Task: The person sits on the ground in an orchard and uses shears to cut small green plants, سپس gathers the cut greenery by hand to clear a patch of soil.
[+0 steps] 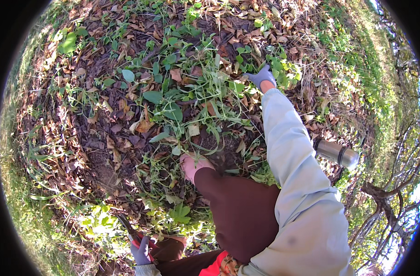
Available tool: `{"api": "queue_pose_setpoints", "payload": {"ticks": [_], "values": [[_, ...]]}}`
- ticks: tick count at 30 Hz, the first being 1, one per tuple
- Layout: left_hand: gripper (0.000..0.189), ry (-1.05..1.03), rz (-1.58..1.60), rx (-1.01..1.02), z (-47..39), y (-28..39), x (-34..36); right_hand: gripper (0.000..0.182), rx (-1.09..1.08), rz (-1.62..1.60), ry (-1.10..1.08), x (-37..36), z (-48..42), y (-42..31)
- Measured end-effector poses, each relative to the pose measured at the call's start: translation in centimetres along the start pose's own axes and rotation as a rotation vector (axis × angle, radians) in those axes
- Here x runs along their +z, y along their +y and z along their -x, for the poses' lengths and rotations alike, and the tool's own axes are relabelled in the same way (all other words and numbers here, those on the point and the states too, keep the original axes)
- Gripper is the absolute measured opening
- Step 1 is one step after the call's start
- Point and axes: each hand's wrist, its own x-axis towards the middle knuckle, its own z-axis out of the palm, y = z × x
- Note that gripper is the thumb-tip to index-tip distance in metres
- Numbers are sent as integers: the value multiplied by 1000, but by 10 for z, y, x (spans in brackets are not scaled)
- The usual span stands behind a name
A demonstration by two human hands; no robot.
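Note:
Low at the left, my left hand (141, 253) in a grey glove is closed around the red handle of a pair of pruning shears (133, 235). Their dark blades point up and left, near sunlit leaves. My right arm, in a pale sleeve, reaches far forward. At its end my right hand (262, 78), also gloved, is down among round-leaved green plants (284, 70), its thumb spread to the left. The other fingers are partly hidden, so any hold on a stem cannot be made out. Left of that hand lies a tangle of green weeds (210, 89).
A steel thermos flask (337, 154) lies right of my right arm. Dry brown leaves (142, 124) and dark soil cover the ground. My brown-trousered knee (241, 214) and a bare foot or ankle (194, 165) are close below the weeds. Bare branches (382, 196) stand at the right rim.

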Motion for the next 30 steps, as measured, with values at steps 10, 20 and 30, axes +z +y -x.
{"api": "queue_pose_setpoints", "payload": {"ticks": [10,20,30], "values": [[27,-30,8,-19,-10,-3,3,50,86,21,141,22,-8,-9],[26,16,5,-29,-4,6,15,30,24,47,62,18,-27,-7],[26,52,10,-28,4,13,23,43,-338,-50,148,2,-45,14]]}}
